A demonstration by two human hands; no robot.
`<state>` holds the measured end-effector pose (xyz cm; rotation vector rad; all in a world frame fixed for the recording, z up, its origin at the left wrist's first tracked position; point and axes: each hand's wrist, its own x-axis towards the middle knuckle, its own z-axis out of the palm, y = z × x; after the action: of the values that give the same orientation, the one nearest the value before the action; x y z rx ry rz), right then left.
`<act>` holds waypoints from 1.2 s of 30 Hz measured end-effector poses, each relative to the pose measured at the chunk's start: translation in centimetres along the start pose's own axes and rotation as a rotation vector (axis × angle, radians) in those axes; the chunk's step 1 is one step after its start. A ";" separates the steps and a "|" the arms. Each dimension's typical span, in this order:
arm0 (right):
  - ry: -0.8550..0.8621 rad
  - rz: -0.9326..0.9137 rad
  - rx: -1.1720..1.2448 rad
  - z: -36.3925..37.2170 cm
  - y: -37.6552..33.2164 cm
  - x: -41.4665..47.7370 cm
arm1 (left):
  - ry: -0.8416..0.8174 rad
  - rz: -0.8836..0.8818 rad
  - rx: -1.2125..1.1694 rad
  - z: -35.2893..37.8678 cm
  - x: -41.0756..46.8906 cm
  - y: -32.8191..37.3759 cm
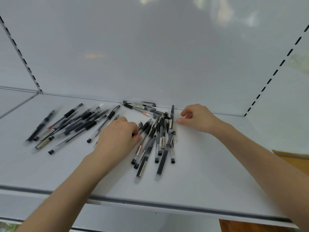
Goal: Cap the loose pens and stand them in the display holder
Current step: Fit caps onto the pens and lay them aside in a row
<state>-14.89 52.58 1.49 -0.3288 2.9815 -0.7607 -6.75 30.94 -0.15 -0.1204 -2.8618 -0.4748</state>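
Head view: black-and-clear plastic gel pens (160, 131) lie fanned out mid-way along a white metal shelf (209, 173). The left hand (118, 138) rests on their left edge with fingers curled down; whether it grips one is unclear. The right hand (197, 118) hovers just beside them, loosely curled, holding nothing. Another pen heap (75, 123) lies further left.

Bare shelf (209, 164) runs along the front edge and right of the middle pen pile (157, 136). The left pen pile (73, 124) crowds the left; the left hand (117, 136) fills the gap between the 2. More pens (140, 107) line the back panel (150, 56).
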 end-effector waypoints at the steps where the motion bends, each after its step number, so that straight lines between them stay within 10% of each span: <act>1: -0.002 0.006 0.009 -0.1 0.0 0.0 | -0.015 0.002 0.019 0.0 0.0 0.0; 36: 0.028 0.101 0.461 -2.5 3.3 -3.8 | -0.099 0.085 0.111 2.5 8.0 7.2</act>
<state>-12.09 57.42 2.07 -0.1416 2.7046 -1.4016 -14.21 38.92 1.75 -0.2508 -2.9569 -0.3011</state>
